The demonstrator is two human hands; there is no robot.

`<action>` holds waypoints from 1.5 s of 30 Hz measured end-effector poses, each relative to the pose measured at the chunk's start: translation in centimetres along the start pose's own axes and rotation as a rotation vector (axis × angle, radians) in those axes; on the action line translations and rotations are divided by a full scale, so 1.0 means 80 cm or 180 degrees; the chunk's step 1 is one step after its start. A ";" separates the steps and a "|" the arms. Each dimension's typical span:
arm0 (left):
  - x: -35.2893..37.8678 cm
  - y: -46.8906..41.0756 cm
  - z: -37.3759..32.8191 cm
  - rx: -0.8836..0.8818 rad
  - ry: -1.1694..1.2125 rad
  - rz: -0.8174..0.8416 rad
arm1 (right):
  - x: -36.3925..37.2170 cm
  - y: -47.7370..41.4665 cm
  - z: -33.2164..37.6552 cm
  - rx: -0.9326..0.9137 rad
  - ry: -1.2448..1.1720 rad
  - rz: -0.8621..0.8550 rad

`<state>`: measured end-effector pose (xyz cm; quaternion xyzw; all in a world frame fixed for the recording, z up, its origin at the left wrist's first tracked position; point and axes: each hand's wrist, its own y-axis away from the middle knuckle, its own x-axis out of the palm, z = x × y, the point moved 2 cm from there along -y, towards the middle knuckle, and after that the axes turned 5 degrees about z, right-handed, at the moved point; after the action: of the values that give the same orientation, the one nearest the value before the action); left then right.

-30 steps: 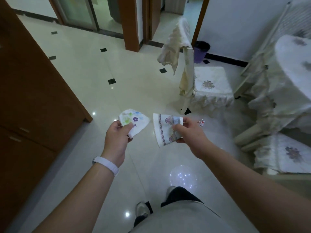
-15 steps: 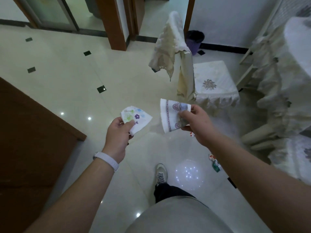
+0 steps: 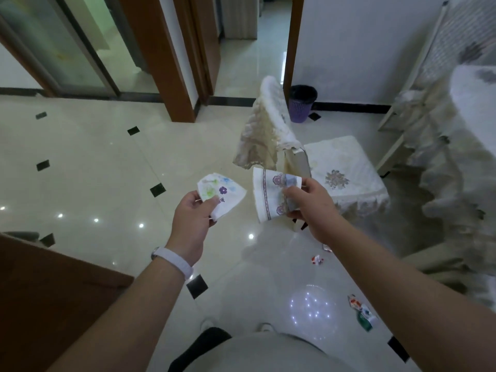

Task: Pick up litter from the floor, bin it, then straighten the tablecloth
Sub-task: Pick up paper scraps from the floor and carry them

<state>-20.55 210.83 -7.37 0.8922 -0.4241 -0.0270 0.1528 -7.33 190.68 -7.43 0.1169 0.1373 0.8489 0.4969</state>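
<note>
So the left hand (image 3: 192,218) pinches a flowered paper (image 3: 220,194), fingers clamped on its edge; the right hand (image 3: 312,208) grips a bordered paper (image 3: 269,196) likewise. More wrappers (image 3: 362,312) lie on the floor (image 3: 107,170) at the right. The bin (image 3: 302,103) stands by the far wall, behind a draped chair (image 3: 341,170).

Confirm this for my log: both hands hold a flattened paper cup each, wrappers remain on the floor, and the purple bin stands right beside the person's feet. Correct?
Not quite. The head view shows the purple bin far off against the wall by the doorway, beyond the covered chair. The rest holds: the left hand and right hand each hold a flattened paper cup, and wrappers remain on the floor.
</note>
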 end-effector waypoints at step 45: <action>-0.026 -0.844 -0.241 -0.0289 -0.0169 0.0463 | 0.192 -0.777 0.243 0.0150 -0.0117 -0.0578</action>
<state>32.10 257.30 -9.15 0.8502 -0.4900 -0.0586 0.1834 42.29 235.53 -9.98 0.1313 0.1581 0.7946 0.5713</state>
